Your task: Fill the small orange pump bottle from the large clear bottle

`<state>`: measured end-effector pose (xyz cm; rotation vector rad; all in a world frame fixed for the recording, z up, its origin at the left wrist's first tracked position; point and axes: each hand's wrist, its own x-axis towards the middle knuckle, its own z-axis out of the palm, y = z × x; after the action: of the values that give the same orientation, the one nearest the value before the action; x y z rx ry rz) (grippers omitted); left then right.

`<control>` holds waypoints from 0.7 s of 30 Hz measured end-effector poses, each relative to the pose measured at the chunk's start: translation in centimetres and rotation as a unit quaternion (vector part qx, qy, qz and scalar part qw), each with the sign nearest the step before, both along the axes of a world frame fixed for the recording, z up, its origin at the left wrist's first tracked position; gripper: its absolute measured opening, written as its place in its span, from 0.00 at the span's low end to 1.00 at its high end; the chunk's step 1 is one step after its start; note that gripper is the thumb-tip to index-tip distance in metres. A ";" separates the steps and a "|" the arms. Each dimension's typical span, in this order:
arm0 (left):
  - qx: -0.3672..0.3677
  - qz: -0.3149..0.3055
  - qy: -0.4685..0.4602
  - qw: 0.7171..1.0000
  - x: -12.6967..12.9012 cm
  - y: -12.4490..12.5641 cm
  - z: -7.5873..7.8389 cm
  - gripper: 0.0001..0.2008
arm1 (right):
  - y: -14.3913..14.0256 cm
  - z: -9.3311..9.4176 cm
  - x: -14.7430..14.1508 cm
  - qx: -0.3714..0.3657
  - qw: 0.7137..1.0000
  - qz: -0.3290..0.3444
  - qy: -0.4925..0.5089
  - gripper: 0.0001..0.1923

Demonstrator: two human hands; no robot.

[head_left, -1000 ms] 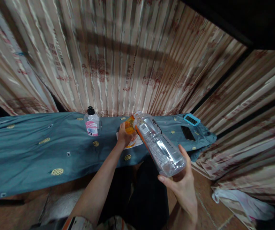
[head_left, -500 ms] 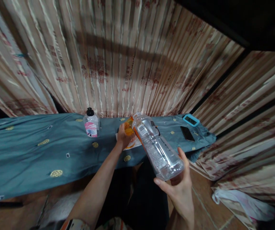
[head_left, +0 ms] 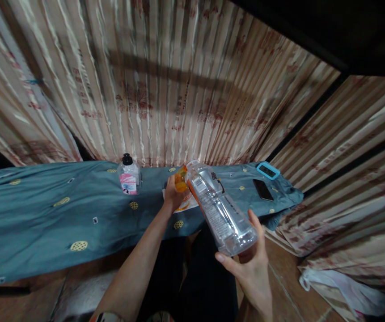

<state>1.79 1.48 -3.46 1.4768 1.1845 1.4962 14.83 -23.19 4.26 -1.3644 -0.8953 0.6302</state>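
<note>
A small clear plastic pump bottle with a black cap and a pink label (head_left: 129, 175) stands upright on the table (head_left: 44, 214), which is draped in a teal cloth with yellow motifs; it is well to the left of the left hand. The left hand (head_left: 171, 196) reaches forward with its grip closed around a small orange translucent cup (head_left: 180, 179), which sits over a white paper sheet (head_left: 185, 204) on the table. Just right of that cup, the large clear plastic bottle with an orange-and-white label (head_left: 219, 208) is tilted steeply, neck right at the cup's rim and base raised towards the person. The right hand (head_left: 251, 264) cradles the base, its grip clamped on the bottle. To pour cleanly, it seems best to keep the cup steady, the neck over the rim, and raise the base slowly. Further right of the bottle lie a dark phone (head_left: 263, 189) and a turquoise-framed device (head_left: 268, 170).
</note>
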 end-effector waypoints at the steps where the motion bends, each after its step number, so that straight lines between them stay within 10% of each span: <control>1: -0.001 -0.002 -0.001 1.000 0.0 0.0 0.0 0.22 | 0.0 0.0 0.0 -0.001 1.000 -0.001 0.000 0.68; 21: 0.008 -0.002 -0.018 1.000 0.1 0.1 -0.2 0.23 | 0.2 0.4 -0.8 0.003 1.000 -0.013 -0.002 0.70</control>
<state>1.88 1.61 -3.61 1.4559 1.1504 1.5262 14.07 -22.97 4.71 -1.3705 -0.8813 0.6045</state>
